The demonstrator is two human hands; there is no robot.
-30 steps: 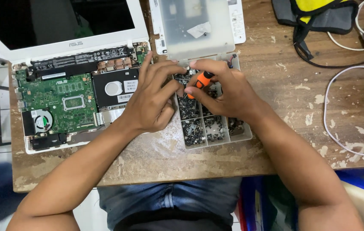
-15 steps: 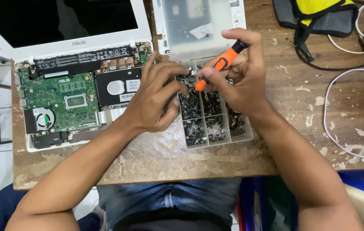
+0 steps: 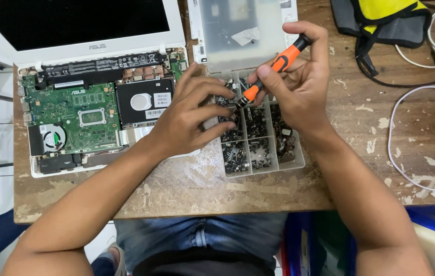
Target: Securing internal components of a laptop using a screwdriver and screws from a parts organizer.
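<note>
Now the orange screwdriver sits tilted over the screw organiser box, pinched in the right hand; the left hand curls loosely at the box's left edge, fingertips inside, beside the opened laptop

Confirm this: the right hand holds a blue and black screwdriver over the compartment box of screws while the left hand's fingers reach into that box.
Not quite. In the head view the screwdriver in the right hand is orange and black, not blue. The rest holds: it is over the compartment box of screws, and the left hand has its fingers reaching into that box.
</note>
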